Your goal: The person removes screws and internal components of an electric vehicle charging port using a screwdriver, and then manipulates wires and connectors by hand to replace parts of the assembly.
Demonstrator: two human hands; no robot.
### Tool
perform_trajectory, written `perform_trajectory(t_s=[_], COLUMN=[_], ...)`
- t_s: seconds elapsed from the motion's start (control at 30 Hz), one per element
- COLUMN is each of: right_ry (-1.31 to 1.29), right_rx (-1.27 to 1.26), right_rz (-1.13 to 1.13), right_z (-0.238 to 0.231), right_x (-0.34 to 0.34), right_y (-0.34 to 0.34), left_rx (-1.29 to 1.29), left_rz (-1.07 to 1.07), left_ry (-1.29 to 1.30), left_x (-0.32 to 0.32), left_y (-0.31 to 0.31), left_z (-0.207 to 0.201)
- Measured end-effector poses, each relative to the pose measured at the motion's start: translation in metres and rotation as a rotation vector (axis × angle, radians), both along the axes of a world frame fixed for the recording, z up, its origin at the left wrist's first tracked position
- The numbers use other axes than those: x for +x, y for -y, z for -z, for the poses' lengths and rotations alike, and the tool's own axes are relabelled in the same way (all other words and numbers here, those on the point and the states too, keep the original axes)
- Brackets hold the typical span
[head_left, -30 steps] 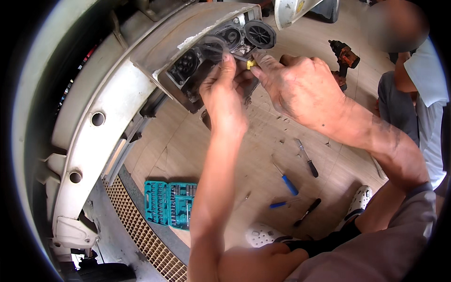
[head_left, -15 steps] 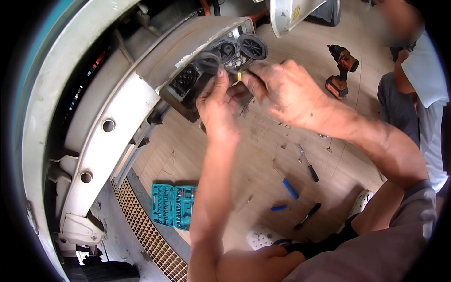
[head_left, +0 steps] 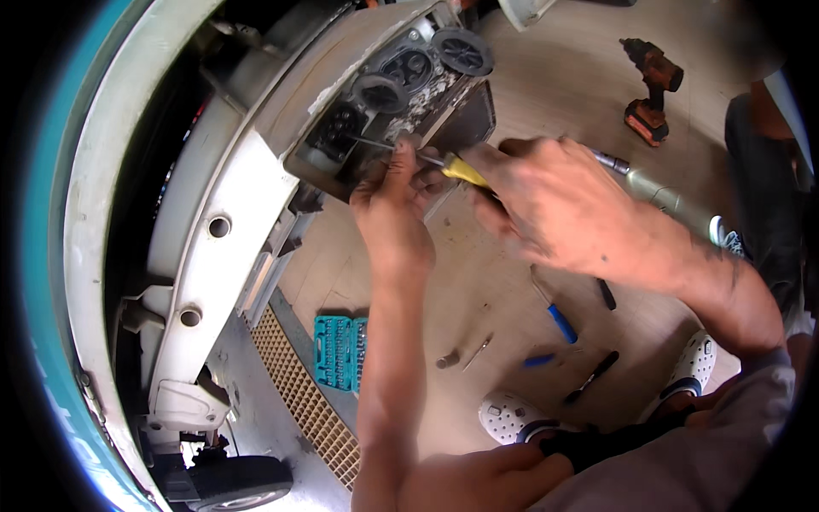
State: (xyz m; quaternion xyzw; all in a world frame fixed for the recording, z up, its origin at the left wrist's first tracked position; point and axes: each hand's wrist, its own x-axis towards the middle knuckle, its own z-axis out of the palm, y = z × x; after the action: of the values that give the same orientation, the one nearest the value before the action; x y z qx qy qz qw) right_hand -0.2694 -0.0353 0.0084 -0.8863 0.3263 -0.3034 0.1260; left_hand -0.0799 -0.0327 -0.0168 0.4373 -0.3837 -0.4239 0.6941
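Head view: two bare hands work one screwdriver point(head_left: 465, 171) at an open metal box point(head_left: 311, 77) on a vehicle's underside frame.
Right hand: the right hand point(head_left: 546, 200) grips the yellow handle, fingers wrapped round it, forearm reaching in from the lower right.
Left hand: the left hand point(head_left: 394, 209) pinches the thin shaft between thumb and fingers, just ahead of the handle.
Screwdriver: it slants up and to the left from the right fist, its tip at the black left socket point(head_left: 338, 128) inside the box; whether it touches cannot be told.
Box: the middle socket point(head_left: 409, 66) sits farther along, with one round cap point(head_left: 380, 92) between the two and another cap point(head_left: 461, 52) swung out at the far end. A dark panel point(head_left: 465, 115) hangs at the box's open side.
Frame: the white beam point(head_left: 200, 266), pierced by two round holes, curves down the left; a tire point(head_left: 243, 482) shows at the bottom.
Floor: an orange-and-black drill point(head_left: 653, 85) stands at upper right. A blue-handled pick point(head_left: 559, 322), a short blue handle point(head_left: 539, 361) and a black-handled tool point(head_left: 593, 376) lie beneath the right forearm. The teal case point(head_left: 333, 352) is open beside the left forearm, near a floor grate point(head_left: 294, 388).
Feet: white clogs point(head_left: 509, 416) on the worker; another person's dark trouser leg point(head_left: 751, 171) at the right edge.
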Motion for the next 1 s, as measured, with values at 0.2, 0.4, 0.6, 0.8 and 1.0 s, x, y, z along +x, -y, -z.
perform_trajectory(t_s=[0.2, 0.4, 0.6, 0.8, 1.0], right_ry=[0.037, 0.064, 0.101, 0.242, 0.282], right_rx=[0.021, -0.013, 0.129, 0.087, 0.082], right_rz=[0.106, 0.112, 0.061, 0.119, 0.107], right_z=[0.039, 0.059, 0.074, 0.078, 0.083], right_x=[0.015, 0.038, 0.037, 0.039, 0.041], right_y=[-0.014, -0.012, -0.017, -0.021, -0.019], left_rx=[0.139, 0.157, 0.194, 0.175, 0.117], left_rz=[-0.058, -0.037, -0.036, -0.045, -0.094], left_ry=[0.097, 0.126, 0.233, 0.226, 0.215], left_x=[0.015, 0.033, 0.029, 0.030, 0.024], left_y=[-0.017, -0.014, -0.017, -0.013, -0.013], left_z=[0.008, 0.020, 0.014, 0.016, 0.016])
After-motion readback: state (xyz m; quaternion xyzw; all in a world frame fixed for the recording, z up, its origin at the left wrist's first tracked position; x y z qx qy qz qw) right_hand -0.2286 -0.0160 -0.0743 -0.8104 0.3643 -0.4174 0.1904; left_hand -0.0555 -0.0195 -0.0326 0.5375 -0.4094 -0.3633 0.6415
